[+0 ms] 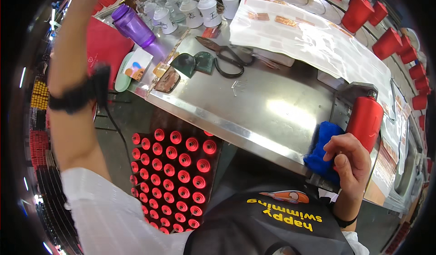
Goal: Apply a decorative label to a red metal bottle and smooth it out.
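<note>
My left arm rises along the left side with a black wrist strap, and my left hand (86, 0) is blurred at the top edge; its fingers are out of the picture. At the lower right, my right hand (349, 157) has loosely bent fingers, with a gap between thumb and forefinger and nothing visible in it. Just behind it stands a red bottle-shaped piece (365, 121) with a metal tip, beside a metal bracket (356, 91). A crumpled blue cloth (324, 148) lies under and beside the fingers; whether they touch it is unclear.
Black-handled scissors (225, 57), dark green pads (184, 65) and small pins (238, 87) lie on the metal table (268, 100). Behind are a purple bottle (134, 25), white lidded jars (209, 12) and plastic-covered sheets (309, 37). Red cups (388, 43) line a conveyor; a rack of red discs (183, 176) stands below.
</note>
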### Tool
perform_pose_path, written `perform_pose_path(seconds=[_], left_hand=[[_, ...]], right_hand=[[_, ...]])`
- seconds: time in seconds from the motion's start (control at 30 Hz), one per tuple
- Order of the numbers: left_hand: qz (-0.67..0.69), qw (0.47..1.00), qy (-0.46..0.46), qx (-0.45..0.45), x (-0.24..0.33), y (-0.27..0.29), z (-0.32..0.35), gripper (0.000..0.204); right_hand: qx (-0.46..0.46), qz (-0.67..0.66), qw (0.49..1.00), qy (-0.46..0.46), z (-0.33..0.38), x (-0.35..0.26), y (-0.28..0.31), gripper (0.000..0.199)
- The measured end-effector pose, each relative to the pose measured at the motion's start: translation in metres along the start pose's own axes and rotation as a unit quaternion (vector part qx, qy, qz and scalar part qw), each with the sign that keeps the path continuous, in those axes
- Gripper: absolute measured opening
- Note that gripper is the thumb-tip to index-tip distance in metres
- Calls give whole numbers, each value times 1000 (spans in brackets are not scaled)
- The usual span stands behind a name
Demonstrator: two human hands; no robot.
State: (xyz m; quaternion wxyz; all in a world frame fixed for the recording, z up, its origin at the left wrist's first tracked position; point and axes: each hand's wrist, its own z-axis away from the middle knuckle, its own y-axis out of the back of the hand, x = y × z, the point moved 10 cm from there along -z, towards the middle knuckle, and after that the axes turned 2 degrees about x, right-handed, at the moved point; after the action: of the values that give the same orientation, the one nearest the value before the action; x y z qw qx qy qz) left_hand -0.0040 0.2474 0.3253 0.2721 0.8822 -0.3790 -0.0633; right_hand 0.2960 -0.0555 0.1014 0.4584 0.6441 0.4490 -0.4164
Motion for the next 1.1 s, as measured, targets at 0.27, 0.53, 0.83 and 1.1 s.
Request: perform_pose_path(seconds=[0.27,0.53,0.83,1.1], left_hand=[[-66,920,101,-374,-87,-86,277,28],[-104,876,140,-449,-95,-106,302,37],[-122,902,145,-388,-98,-98,304,31],[-222,928,155,-257,-137,-47,281,23]], right_hand=[[-82,89,991,62,-2,-15,-29,22],[-69,119,989,58,0,-12,-32,19],[-73,158,983,65,9,-9,-34,20],[-72,177,980,61,16,-9,-30,19]])
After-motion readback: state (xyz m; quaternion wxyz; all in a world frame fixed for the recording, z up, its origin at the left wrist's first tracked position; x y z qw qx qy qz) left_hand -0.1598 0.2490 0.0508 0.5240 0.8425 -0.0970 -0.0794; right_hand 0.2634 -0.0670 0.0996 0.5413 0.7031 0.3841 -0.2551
